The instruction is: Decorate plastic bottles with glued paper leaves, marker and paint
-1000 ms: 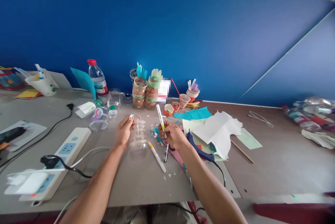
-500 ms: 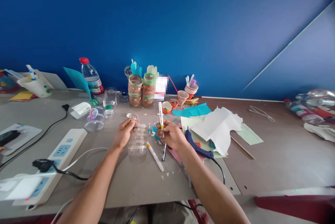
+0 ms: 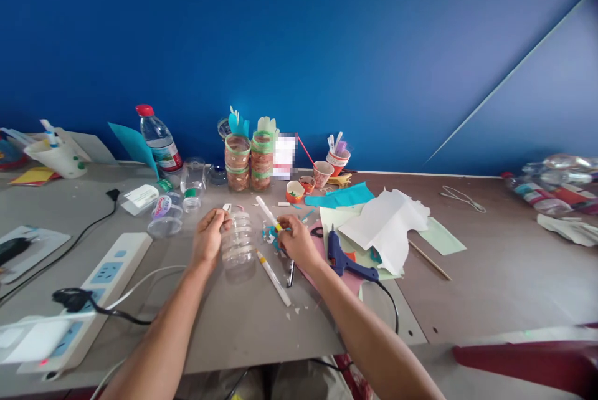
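My left hand is closed on the rim of a clear ribbed plastic bottle piece, which stands on the grey table. In my right hand is a white marker pen with a yellow band, pinched by the fingers and tilted up to the left. A second white marker with a yellow end lies on the table between my forearms. Beside it a black pen lies partly under the right hand. Blue paper scraps are scattered between the two hands.
A blue glue gun lies on paper sheets to the right, its cord running forward. Decorated jars stand by the blue wall, near paper cups. A power strip and a red-capped bottle are on the left.
The marker in my right hand has tipped from upright to slanting left. My left hand has shifted slightly left along with the plastic bottle piece, which now leans or turns a little.
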`<state>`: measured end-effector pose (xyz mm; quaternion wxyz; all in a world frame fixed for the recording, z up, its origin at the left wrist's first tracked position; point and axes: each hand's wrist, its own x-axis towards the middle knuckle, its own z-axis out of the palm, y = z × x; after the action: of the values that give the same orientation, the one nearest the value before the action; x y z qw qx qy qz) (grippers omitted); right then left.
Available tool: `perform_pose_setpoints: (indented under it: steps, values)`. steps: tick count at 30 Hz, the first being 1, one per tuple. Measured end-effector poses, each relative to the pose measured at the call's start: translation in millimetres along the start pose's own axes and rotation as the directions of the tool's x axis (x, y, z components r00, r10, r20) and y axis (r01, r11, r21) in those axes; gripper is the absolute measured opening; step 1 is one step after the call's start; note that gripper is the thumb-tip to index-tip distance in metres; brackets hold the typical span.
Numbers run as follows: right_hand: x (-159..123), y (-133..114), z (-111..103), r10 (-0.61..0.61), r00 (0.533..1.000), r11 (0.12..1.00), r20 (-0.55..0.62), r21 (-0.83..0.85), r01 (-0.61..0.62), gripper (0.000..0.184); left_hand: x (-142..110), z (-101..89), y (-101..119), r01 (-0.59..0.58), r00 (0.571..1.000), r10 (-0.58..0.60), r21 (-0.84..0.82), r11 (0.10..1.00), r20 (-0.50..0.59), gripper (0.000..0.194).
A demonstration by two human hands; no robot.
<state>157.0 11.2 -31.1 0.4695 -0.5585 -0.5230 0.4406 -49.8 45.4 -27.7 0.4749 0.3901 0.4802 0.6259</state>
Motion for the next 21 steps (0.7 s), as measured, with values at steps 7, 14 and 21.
perform_pose_setpoints:
  steps: [7,14,21]
  values:
    - [-7,7,5,-0.271,0.962,0.847,0.029,-0.468,0.253,0.039,2,-0.7,-3,-0.003,1.0,0.003,-0.021,1.0,-0.019,0.04]
    - [-11,-6,3,-0.301,0.941,0.737,0.151,-0.589,0.33,0.019,4,-0.5,-6,-0.009,1.0,0.008,-0.017,1.0,-0.021,0.039]
    - [-5,-34,-22,-0.196,0.97,0.98,-0.146,-0.055,0.19,0.022,3,2.3,0,0.017,0.998,-0.016,0.03,0.999,-0.055,0.037]
